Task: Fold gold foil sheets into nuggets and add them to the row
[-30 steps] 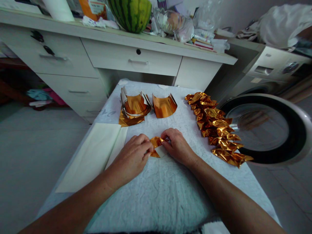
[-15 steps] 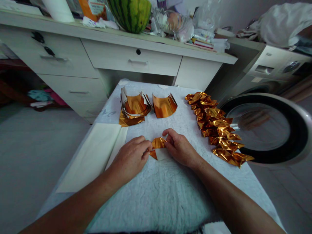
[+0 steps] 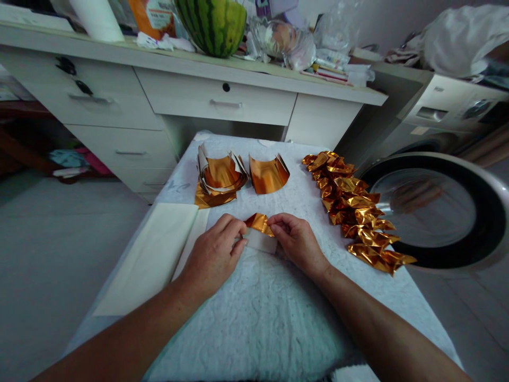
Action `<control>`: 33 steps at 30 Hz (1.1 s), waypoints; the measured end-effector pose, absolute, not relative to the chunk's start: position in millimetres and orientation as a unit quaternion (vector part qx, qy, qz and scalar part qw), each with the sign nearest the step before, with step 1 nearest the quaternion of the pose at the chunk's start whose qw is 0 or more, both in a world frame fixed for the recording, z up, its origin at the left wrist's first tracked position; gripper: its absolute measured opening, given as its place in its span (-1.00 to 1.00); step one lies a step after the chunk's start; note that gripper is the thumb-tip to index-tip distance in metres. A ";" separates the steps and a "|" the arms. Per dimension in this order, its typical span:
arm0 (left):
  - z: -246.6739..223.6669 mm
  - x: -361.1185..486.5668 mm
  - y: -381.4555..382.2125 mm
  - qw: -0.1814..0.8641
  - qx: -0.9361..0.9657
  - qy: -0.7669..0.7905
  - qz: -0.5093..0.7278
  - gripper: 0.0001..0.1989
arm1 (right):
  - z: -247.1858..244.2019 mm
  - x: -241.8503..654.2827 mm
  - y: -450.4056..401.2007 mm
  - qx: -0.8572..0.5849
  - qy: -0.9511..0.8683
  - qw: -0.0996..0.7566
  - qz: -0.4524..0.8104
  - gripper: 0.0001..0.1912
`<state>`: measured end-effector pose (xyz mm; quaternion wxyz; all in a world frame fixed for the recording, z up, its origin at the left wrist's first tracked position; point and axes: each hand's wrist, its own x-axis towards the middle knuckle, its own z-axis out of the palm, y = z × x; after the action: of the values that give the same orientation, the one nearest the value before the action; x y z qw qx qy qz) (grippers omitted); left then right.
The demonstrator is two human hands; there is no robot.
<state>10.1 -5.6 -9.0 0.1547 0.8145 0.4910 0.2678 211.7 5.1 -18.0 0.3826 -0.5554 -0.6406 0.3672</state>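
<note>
A small sheet of gold foil paper (image 3: 259,223), partly folded with its pale backing showing toward me, is between my two hands near the middle of the cloth-covered table (image 3: 254,313). My left hand (image 3: 214,249) pinches its left end with thumb and fingers. At the right end my right hand (image 3: 296,241) grips it between thumb and forefinger. Beyond my hands stand a stack of curled gold foil sheets (image 3: 220,172) and a separate curled gold sheet (image 3: 269,174). A long row of folded gold foil pieces (image 3: 350,204) lies to the right.
White paper sheets (image 3: 151,254) lie on the table's left side. Past the far edge is a white desk (image 3: 222,101) bearing a watermelon (image 3: 214,24) and plastic bags. An open washing machine door (image 3: 433,209) juts close to the table's right edge.
The foil paper has turned in my hands, and more of its pale side faces me. My right fingers have closed onto its right end; my left hand has shifted slightly.
</note>
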 end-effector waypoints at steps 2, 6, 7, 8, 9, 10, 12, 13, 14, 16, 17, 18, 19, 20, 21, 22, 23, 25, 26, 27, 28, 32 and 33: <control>-10.7 10.1 -4.5 0.139 0.805 0.506 0.276 -0.76 | -18.1 210.1 4.9 -0.564 -0.624 0.383 0.383 -0.85; -16.1 10.5 -2.2 0.128 0.803 0.521 0.260 -0.45 | -18.7 209.2 3.6 -0.562 -0.625 0.367 0.398 -0.87; -17.4 10.6 -1.6 0.131 0.804 0.521 0.255 -0.45 | -18.8 209.4 3.2 -0.559 -0.633 0.362 0.395 -0.87; -18.4 10.7 -1.2 0.136 0.806 0.519 0.251 -0.46 | -18.7 209.6 2.8 -0.556 -0.643 0.358 0.387 -0.88; -19.2 10.8 -0.7 0.139 0.808 0.516 0.248 -0.49 | -18.4 209.8 2.3 -0.554 -0.656 0.352 0.374 -0.87; -19.7 10.9 -0.3 0.142 0.811 0.511 0.245 -0.51 | -17.7 209.9 1.7 -0.552 -0.670 0.343 0.357 -0.87; -19.9 11.2 0.2 0.147 0.820 0.498 0.239 -0.54 | -15.7 209.7 0.7 -0.550 -0.704 0.314 0.321 -0.87; -19.6 11.4 0.4 0.148 0.824 0.491 0.239 -0.56 | -14.6 209.5 0.3 -0.550 -0.719 0.296 0.305 -0.87; -19.3 11.5 0.5 0.149 0.828 0.485 0.240 -0.57 | -13.7 209.1 -0.1 -0.550 -0.732 0.281 0.287 -0.87; -18.8 11.9 0.7 0.158 0.831 0.474 0.244 -0.59 | -12.8 208.4 -0.6 -0.546 -0.758 0.258 0.247 -0.86; -18.7 12.0 0.7 0.164 0.832 0.470 0.246 -0.58 | -12.8 208.2 -0.7 -0.544 -0.767 0.251 0.230 -0.86; -18.8 12.1 0.7 0.169 0.832 0.466 0.248 -0.57 | -12.8 208.0 -0.9 -0.541 -0.774 0.245 0.219 -0.87; -19.1 12.3 0.7 0.172 0.833 0.463 0.248 -0.56 | -12.7 207.9 -0.9 -0.539 -0.778 0.240 0.214 -0.87; -19.5 12.5 0.6 0.172 0.835 0.461 0.247 -0.55 | -12.5 207.9 -1.0 -0.538 -0.780 0.236 0.214 -0.87; -20.0 12.7 0.6 0.168 0.836 0.461 0.246 -0.54 | -12.2 208.0 -1.1 -0.537 -0.781 0.234 0.218 -0.87; -20.6 13.0 0.5 0.162 0.837 0.463 0.243 -0.54 | -11.7 208.2 -1.1 -0.536 -0.781 0.231 0.222 -0.86; -21.0 13.5 0.4 0.155 0.837 0.466 0.239 -0.53 | -11.2 208.5 -1.1 -0.535 -0.781 0.228 0.226 -0.86; -21.6 14.5 0.3 0.148 0.839 0.471 0.230 -0.53 | -10.4 209.6 -0.9 -0.528 -0.786 0.226 0.230 -0.86; -21.7 15.0 0.3 0.148 0.841 0.470 0.224 -0.53 | -10.3 210.2 -0.5 -0.520 -0.790 0.228 0.232 -0.85; -21.8 15.4 0.5 0.150 0.843 0.467 0.220 -0.55 | -10.3 210.9 -0.1 -0.509 -0.796 0.231 0.233 -0.84; -21.8 15.6 0.7 0.152 0.846 0.464 0.216 -0.57 | -10.3 211.7 0.4 -0.496 -0.803 0.233 0.235 -0.82; -22.1 14.9 2.6 0.151 0.854 0.454 0.207 -0.65 | -6.9 215.1 1.2 -0.450 -0.833 0.218 0.238 -0.80; -22.3 14.4 3.3 0.150 0.857 0.449 0.203 -0.66 | -4.9 216.0 0.7 -0.441 -0.841 0.207 0.236 -0.82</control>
<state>14.4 3.3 -22.3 0.1497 0.8573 0.4486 0.2035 216.0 0.7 -4.9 0.2073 -0.4407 -0.8409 0.2361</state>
